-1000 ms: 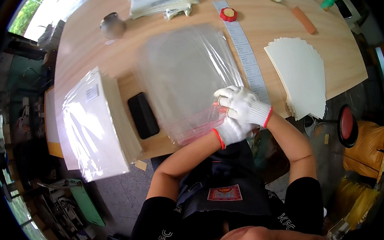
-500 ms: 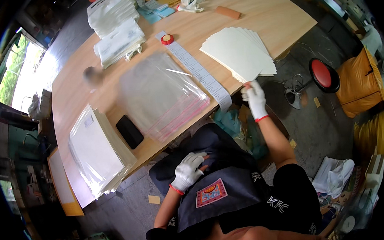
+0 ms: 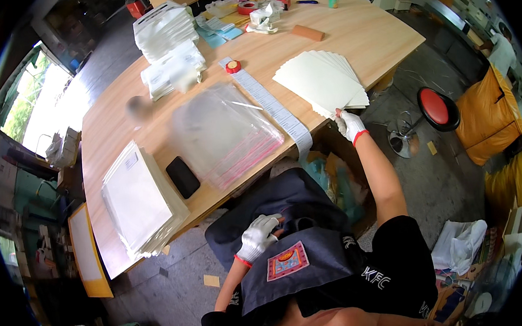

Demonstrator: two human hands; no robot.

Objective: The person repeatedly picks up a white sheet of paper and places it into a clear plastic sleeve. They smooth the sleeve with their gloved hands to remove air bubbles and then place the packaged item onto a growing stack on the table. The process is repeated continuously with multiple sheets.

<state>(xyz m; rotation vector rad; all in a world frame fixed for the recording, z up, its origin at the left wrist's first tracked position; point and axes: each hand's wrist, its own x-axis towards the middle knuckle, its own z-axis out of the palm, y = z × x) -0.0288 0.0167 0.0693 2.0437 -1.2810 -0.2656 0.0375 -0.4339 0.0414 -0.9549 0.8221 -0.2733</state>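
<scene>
In a white glove with a red cuff, my right hand [image 3: 349, 124] is at the table's near right edge. Its bare fingertips pinch the near corner of a fanned stack of cream sheets [image 3: 317, 79]; how many sheets lie between thumb and finger cannot be made out. My left hand [image 3: 259, 238], gloved alike, rests on my lap, fingers stretched out and holding nothing. Left of the cream sheets lie a long printed paper strip [image 3: 269, 103] and a pile of clear plastic sleeves [image 3: 226, 135] with pink edges.
A black phone [image 3: 183, 177] lies beside a stack of plastic-wrapped white sheets [image 3: 134, 197] at the table's left. Farther back are white packs [image 3: 166, 34], a round red-and-yellow object [image 3: 233, 66] and a brown block [image 3: 308, 33]. Right of the table stands a red-seated stool [image 3: 434, 106].
The view has shifted slightly, showing more of the table's far side. My right hand has turned a little, its fingertips still at the sheets' corner. My left hand stays on my lap.
</scene>
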